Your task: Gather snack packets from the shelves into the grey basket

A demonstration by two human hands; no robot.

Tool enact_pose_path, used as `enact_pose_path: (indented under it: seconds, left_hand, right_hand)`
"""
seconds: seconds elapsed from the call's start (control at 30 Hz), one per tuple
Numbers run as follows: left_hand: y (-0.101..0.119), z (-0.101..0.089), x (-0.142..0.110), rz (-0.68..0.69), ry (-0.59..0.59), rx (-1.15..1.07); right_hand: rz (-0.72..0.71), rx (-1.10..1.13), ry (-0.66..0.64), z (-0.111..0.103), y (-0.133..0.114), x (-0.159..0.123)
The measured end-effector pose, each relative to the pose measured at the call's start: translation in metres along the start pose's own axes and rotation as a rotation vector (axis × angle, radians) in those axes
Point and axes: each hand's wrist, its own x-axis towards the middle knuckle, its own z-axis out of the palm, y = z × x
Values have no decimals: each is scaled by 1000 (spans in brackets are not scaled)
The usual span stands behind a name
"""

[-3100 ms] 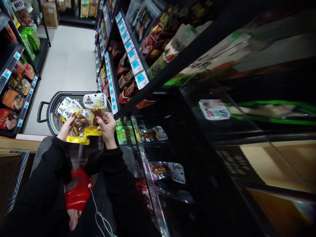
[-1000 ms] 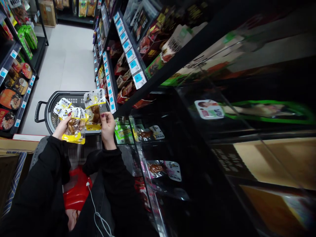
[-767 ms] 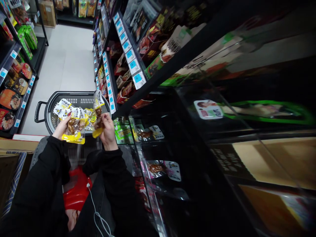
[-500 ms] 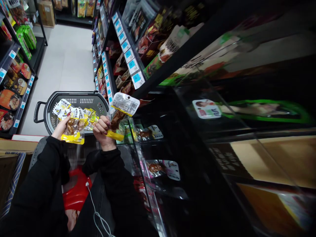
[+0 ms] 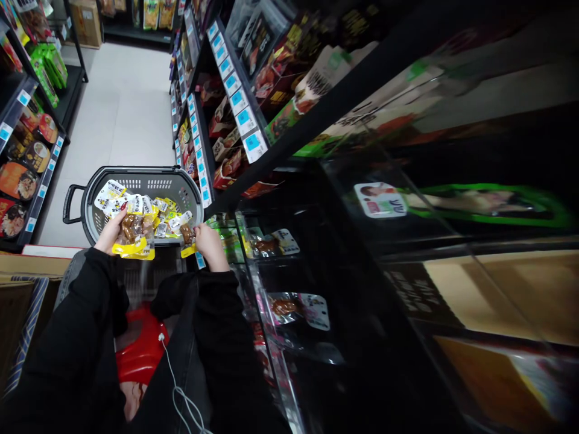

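Observation:
My left hand (image 5: 110,234) is closed on several snack packets (image 5: 134,232) with clear fronts, brown contents and yellow lower edges. They are over the near left part of a dark grey shopping basket (image 5: 97,181). At the basket's near right rim, my right hand (image 5: 209,242) pinches one similar packet (image 5: 187,234), its white end pointing into the basket. Below both hands, more yellow-and-white packets (image 5: 165,211) lie inside the basket. The fingertips of my right hand are partly hidden behind the hand.
To my right stands a shelf with clear dividers holding a packet (image 5: 271,244) and a pink-edged packet (image 5: 289,306). Price labels (image 5: 244,120) line the shelf edge above. Cartons (image 5: 27,319) sit at the left. A red stool (image 5: 141,346) and a white cable (image 5: 181,392) are below.
My right hand has turned and moved slightly right, lowering its packet from upright beside the shelf to the basket's rim. My left hand stays almost still with its packets.

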Motion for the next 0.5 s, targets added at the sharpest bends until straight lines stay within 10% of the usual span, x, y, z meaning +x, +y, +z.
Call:
enact_pose_path:
  seconds: [0.27,0.5]
  left_hand:
    - [-3,-7,7,93,-12,12]
    - [-14,-5,10,196,45,175]
  right_hand:
    - [-75,170,132,11,-23,12]
    - [-353,622,-192,26,-58,-21]
